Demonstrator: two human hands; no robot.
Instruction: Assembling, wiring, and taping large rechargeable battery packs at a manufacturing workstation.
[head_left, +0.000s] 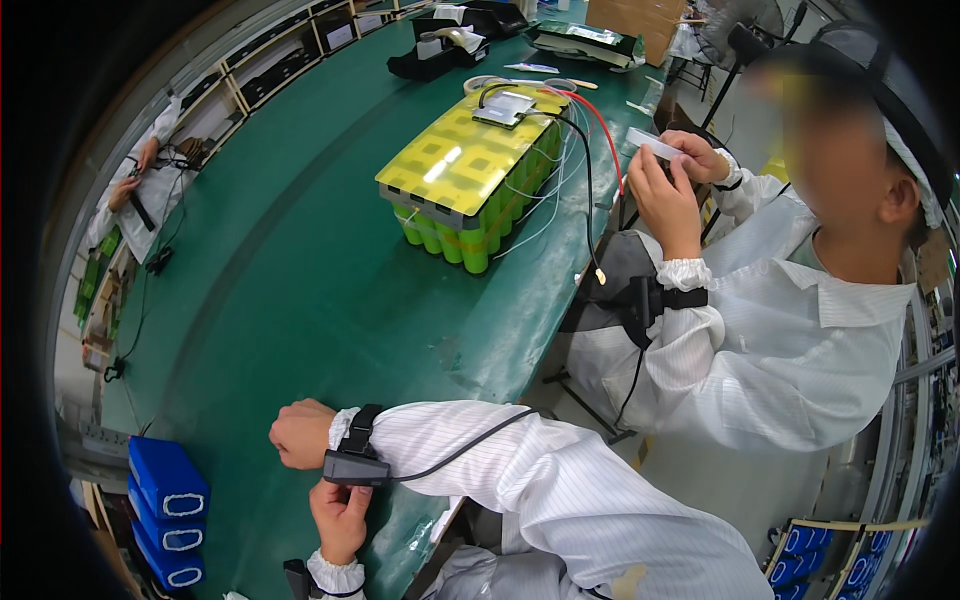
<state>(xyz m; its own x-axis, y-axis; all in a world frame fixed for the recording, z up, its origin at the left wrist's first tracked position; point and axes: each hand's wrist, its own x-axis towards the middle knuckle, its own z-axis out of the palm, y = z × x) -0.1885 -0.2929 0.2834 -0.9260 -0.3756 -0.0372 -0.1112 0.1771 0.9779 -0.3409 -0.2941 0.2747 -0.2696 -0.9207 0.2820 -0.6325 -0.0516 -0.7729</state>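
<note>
1. Black and boxy, the wrist device (357,468) hangs from a dark strap (361,430) around the white, finely striped right sleeve (470,475); its casing is longer than it is tall, and a thin dark cable (468,448) curves out of one end across the cloth.
2. It is well apart from the battery pack (465,165), on the wearer's side of it, over the edge of the green desk (300,300).
3. Left grip (340,520): narrow, thumb and fingers up against the device's lower edge; I can't make out whether they pinch it.
4. Right grip (303,433): fingers curled under, nearer the wearer than the pack; its palm is hidden, so I can't say if anything is inside.
5. Right of the pack, a co-worker (760,340) holds a pale flat piece (655,144) in both hands.
6. Blue packs (165,475) stand left of the battery pack and nearer the wearer.
</note>
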